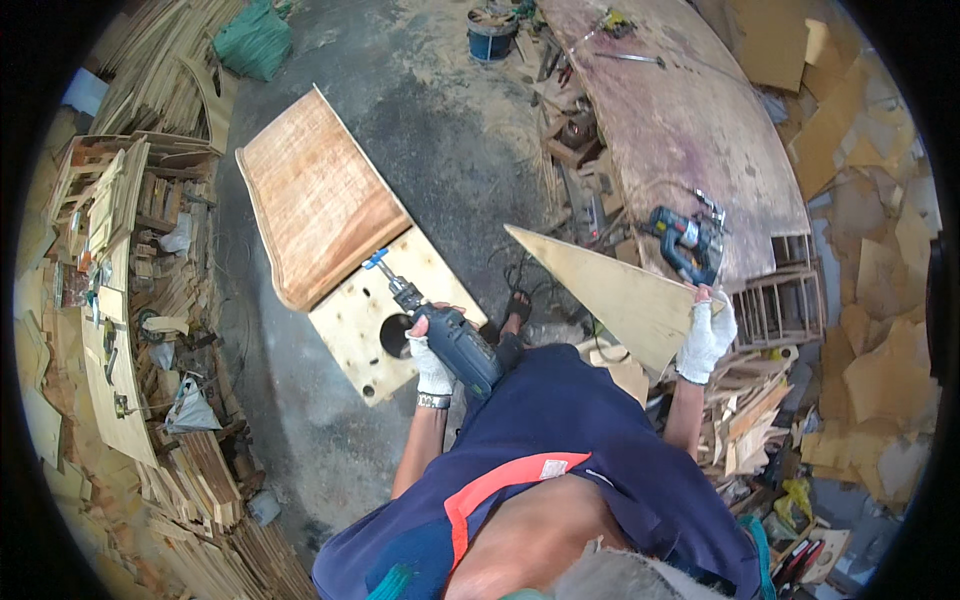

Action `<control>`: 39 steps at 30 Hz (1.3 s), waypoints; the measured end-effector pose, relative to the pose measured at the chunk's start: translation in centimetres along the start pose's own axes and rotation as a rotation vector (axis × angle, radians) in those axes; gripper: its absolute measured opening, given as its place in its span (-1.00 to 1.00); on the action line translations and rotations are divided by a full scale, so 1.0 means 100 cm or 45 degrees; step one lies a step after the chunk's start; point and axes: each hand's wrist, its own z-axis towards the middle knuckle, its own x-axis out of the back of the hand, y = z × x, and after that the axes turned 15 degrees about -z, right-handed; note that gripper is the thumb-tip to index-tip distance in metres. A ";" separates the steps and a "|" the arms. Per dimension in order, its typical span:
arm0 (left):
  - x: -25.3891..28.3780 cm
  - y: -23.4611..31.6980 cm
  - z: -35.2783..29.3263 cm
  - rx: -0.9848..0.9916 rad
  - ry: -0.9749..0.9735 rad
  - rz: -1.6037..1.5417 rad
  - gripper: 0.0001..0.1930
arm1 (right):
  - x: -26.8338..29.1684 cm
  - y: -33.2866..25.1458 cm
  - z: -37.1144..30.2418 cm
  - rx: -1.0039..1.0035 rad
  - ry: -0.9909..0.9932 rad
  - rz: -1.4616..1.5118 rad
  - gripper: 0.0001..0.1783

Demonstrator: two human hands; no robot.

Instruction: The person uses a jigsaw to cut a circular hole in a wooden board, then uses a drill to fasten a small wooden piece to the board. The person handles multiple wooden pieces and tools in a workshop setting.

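Gripping the drill [462,352], the left hand [431,366] held its bit [376,259] near the closest edge of the box [322,195]. Right of the box, the right hand [707,335] grasped the panel [615,292] by its wide end, tip toward the box; open floor [455,170] separated box from bench [690,125].

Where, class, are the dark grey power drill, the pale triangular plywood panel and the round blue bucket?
Dark grey power drill [464,348], head view: main body.
Pale triangular plywood panel [622,295], head view: middle of its face.
Round blue bucket [491,47], head view: outer wall.
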 end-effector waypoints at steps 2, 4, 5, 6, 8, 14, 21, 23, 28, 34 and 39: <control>-0.017 -0.015 0.030 0.064 -0.050 -0.060 -0.45 | -0.014 -0.005 0.034 -0.013 0.005 0.156 -0.76; -0.036 -0.025 0.059 0.057 -0.048 0.051 -0.44 | -0.027 -0.007 0.066 -0.024 0.063 0.198 -0.75; -0.044 -0.030 0.068 0.044 -0.087 0.072 -0.44 | -0.030 -0.007 0.078 -0.060 0.082 0.242 -0.76; -0.052 -0.029 0.076 0.060 -0.067 0.060 -0.44 | -0.031 -0.007 0.089 -0.117 0.113 0.292 -0.76; -0.067 -0.031 0.092 0.101 -0.084 0.016 -0.43 | -0.036 -0.004 0.106 -0.113 0.191 0.310 -0.77; -0.107 -0.014 0.144 0.040 -0.105 -0.029 -0.38 | -0.043 0.007 0.141 -0.172 0.320 0.070 -0.74; -0.130 0.017 0.225 -0.022 -0.037 0.007 -0.43 | -0.121 0.012 0.195 -0.364 0.339 0.269 -0.72; -0.132 0.032 0.257 -0.062 0.038 -0.004 -0.43 | -0.163 0.007 0.212 -0.404 0.311 0.234 -0.72; -0.148 0.094 0.354 -0.128 0.066 -0.065 -0.44 | -0.295 -0.032 0.259 -0.265 0.073 0.320 -0.70; -0.187 0.186 0.439 -0.183 0.059 -0.069 -0.47 | -0.446 -0.115 0.328 -0.025 0.008 0.185 -0.83; -0.203 0.231 0.481 -0.154 0.172 0.008 -0.47 | -0.512 -0.156 0.355 0.069 -0.023 0.004 -0.84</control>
